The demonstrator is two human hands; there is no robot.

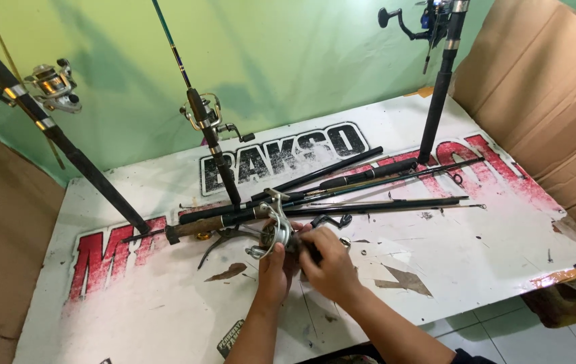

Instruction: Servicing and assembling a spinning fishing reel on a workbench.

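Left hand [273,271]: I grip the silver reel [276,232] from below, fingers wrapped about its body, holding it just above the board.
Right hand [327,264]: closed on the dark part at the reel's right side — pinching it, though my knuckles hide exactly what.
Reel: rounded metal, shiny, with a thin wire bail arching over the spool; it sits at the near edge of the rod pile, touching my two hands only, as far as I can tell.
Rod pile [342,189]: slim black rod sections lying crosswise, one with a brown cork-like grip [197,228] at its left end.
Standing rods: three lean against the green wall [119,81], each with a reel fitted.
Board [449,256]: a white painted sign, scuffed, red and black lettering flaking off.
Cardboard [537,87]: dull brown sheets at the sides.
Risk: small loose bits near my right hand could roll off the edge if I knock them; I judge the reel could slip too — smooth metal, a tight twisting grip.
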